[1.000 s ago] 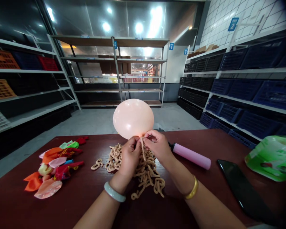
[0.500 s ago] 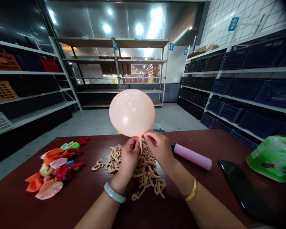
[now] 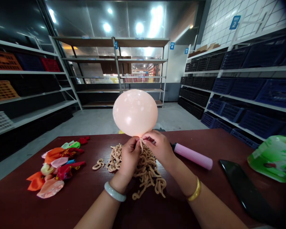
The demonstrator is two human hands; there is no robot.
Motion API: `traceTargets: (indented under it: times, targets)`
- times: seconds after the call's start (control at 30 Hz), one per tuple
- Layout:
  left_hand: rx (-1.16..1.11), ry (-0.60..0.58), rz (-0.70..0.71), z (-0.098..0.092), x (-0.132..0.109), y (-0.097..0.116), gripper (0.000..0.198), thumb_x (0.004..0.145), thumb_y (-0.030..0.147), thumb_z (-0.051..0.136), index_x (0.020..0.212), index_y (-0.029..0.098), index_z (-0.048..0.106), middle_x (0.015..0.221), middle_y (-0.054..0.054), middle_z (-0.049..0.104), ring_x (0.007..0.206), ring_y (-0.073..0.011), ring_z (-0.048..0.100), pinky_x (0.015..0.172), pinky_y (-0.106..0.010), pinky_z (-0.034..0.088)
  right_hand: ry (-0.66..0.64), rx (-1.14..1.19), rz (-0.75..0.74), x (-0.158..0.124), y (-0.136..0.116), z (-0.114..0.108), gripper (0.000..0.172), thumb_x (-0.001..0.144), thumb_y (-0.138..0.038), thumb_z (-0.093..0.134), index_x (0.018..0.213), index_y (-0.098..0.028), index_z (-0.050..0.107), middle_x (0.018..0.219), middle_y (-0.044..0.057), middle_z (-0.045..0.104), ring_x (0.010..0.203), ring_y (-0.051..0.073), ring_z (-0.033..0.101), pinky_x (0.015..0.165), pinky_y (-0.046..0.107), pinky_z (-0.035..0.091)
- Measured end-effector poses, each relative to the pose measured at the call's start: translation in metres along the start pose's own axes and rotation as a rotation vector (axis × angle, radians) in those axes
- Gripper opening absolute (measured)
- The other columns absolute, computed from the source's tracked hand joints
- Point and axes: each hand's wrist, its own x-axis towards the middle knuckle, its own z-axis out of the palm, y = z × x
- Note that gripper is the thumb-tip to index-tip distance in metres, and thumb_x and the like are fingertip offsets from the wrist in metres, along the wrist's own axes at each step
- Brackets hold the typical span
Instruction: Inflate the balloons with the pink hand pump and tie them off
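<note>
An inflated pale pink balloon (image 3: 135,112) stands up above my hands, its neck pointing down between them. My left hand (image 3: 131,152) pinches the neck between thumb and fingers. From the other side, my right hand (image 3: 159,147) has its fingertips pressed together at the same neck, by a short beige cord (image 3: 141,144) that hangs there. Whether the cord is wound around the neck or lies beside it, I cannot tell. Under and behind my hands lies a tangled heap of beige cord (image 3: 147,170) on the table.
Uninflated colourful balloons (image 3: 54,165) lie on the dark red table (image 3: 85,206) at left, with a small cord piece (image 3: 98,164) nearer the heap. At right are a pink hand pump (image 3: 193,156), a black phone (image 3: 245,187) and a green plastic pack (image 3: 273,159). Shelves with crates (image 3: 243,92) stand around.
The balloon has shifted slightly to the right. My right fingertips have moved a little left, closer to the neck and cord; my left hand keeps its pinch.
</note>
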Motion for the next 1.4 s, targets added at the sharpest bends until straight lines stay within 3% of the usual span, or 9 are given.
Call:
traceTargets:
  times: [0.27,0.43,0.6,0.77,0.87,0.97,1.2,1.4]
  targets:
    - [-0.016,-0.003,-0.032,0.002,0.001,-0.001,0.017,0.088,0.03,0.055,0.08,0.018,0.063,0.071,0.001,0.058,0.067,-0.0124,0.05,0.064,-0.022,0.04,0.03,0.042,0.096,0.002,0.004,0.002,0.014,0.075,-0.01,0.066,0.071,-0.021,0.058,0.077,-0.001,0.061,0.073,0.014,0.056,0.069,0.026,0.042]
    - [-0.283,0.036,-0.187,0.006,0.001,0.002,0.02,0.086,0.036,0.059,0.081,0.017,0.062,0.067,0.001,0.056,0.06,-0.0105,0.047,0.058,-0.021,0.038,0.059,0.1,0.045,-0.001,0.001,0.006,0.013,0.078,-0.01,0.057,0.075,-0.022,0.053,0.082,0.0,0.059,0.077,0.015,0.057,0.07,0.026,0.044]
    - [-0.383,0.062,-0.242,0.007,0.002,0.001,0.022,0.084,0.038,0.061,0.081,0.016,0.06,0.065,0.003,0.055,0.055,-0.0088,0.043,0.054,-0.019,0.035,0.058,0.289,0.206,-0.003,0.004,0.011,0.005,0.083,-0.02,0.052,0.081,-0.023,0.049,0.08,-0.002,0.058,0.061,0.012,0.06,0.058,0.024,0.046]
    - [-0.371,0.082,-0.231,0.007,0.002,-0.002,0.022,0.084,0.037,0.061,0.078,0.016,0.058,0.061,0.004,0.049,0.052,-0.008,0.039,0.051,-0.019,0.033,0.031,0.296,0.26,-0.003,0.007,0.011,0.008,0.087,-0.028,0.052,0.089,-0.021,0.056,0.082,0.001,0.064,0.06,0.013,0.062,0.055,0.024,0.047]
    - [-0.275,0.091,-0.187,0.006,0.002,0.0,0.02,0.084,0.035,0.061,0.08,0.016,0.061,0.067,0.002,0.056,0.06,-0.0102,0.047,0.059,-0.02,0.038,0.062,0.177,0.223,-0.003,0.007,0.009,0.015,0.084,-0.033,0.06,0.092,-0.021,0.061,0.088,0.003,0.067,0.067,0.015,0.063,0.063,0.027,0.049]
    - [-0.16,0.06,-0.154,0.006,0.001,0.003,0.02,0.085,0.036,0.059,0.081,0.017,0.062,0.071,0.001,0.058,0.065,-0.0124,0.05,0.064,-0.022,0.041,0.085,0.076,0.213,-0.003,0.011,0.008,0.009,0.082,-0.03,0.061,0.084,-0.021,0.063,0.082,0.002,0.068,0.073,0.017,0.062,0.069,0.029,0.049]
    - [-0.066,-0.028,-0.174,0.013,-0.004,-0.001,0.027,0.087,0.042,0.056,0.074,0.018,0.058,0.059,0.004,0.048,0.055,-0.0112,0.041,0.055,-0.022,0.034,0.179,0.044,0.272,-0.002,0.026,0.009,0.01,0.085,-0.026,0.049,0.084,-0.022,0.059,0.084,0.003,0.067,0.08,0.019,0.062,0.073,0.032,0.049]
    - [-0.106,-0.083,-0.222,0.018,-0.007,-0.003,0.03,0.086,0.044,0.057,0.071,0.018,0.056,0.055,0.005,0.044,0.048,-0.0094,0.035,0.049,-0.021,0.03,0.281,0.027,0.331,-0.001,0.034,0.006,0.014,0.085,-0.029,0.047,0.082,-0.021,0.058,0.077,0.003,0.065,0.074,0.019,0.059,0.067,0.03,0.047]
